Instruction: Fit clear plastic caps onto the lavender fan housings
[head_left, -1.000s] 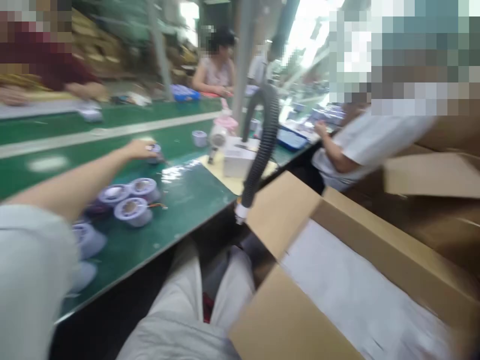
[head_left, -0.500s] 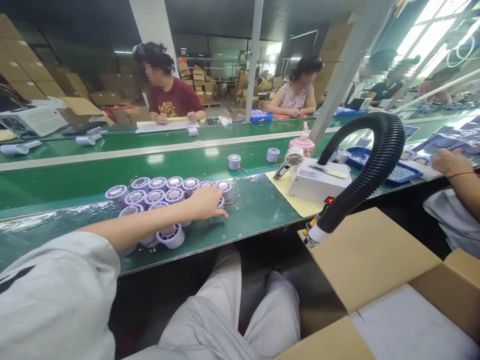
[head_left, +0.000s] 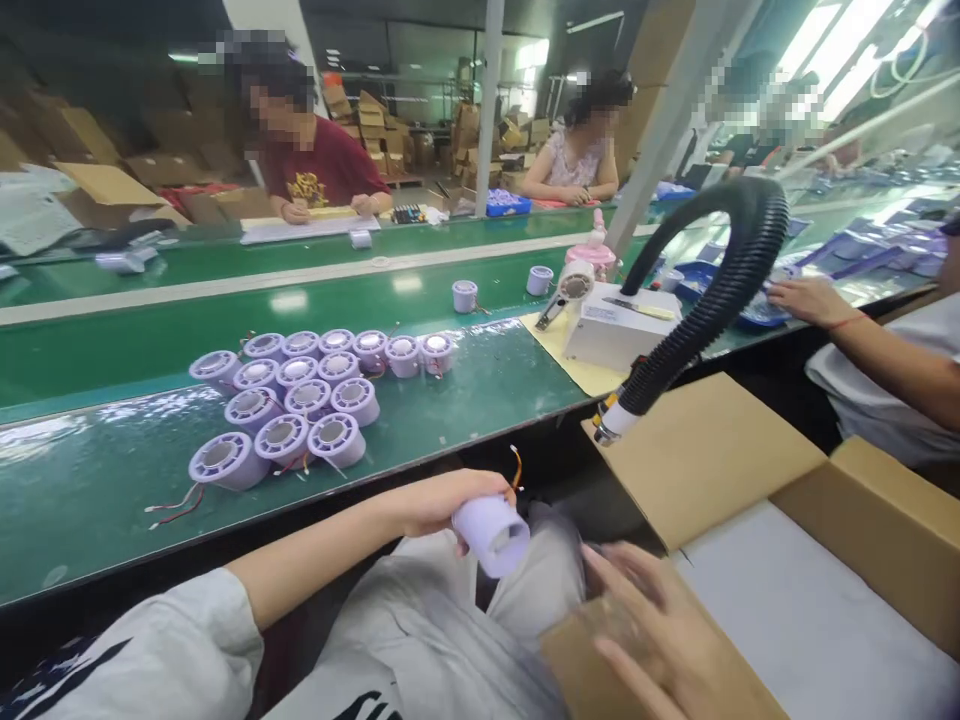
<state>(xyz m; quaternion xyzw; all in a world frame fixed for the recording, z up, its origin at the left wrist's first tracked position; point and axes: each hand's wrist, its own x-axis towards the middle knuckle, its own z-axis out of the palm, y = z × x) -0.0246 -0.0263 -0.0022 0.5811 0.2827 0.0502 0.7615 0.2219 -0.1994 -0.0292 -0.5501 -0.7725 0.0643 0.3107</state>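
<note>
Currently | left hand (head_left: 459,498): lilac housing (head_left: 493,537) | white box (head_left: 622,340): print (head_left: 598,322) (illegibly small)

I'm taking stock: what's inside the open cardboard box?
A white, sheet-like layer shows inside the cardboard box; anything beneath it is covered. The right hand hides part of the near flap.

The lavender cylindrical housing (head_left: 486,530) sits tilted in the left grip (head_left: 447,499), its hollow open end turned toward the lower right (thin orange wires (head_left: 517,467) stick up just behind it).
</note>
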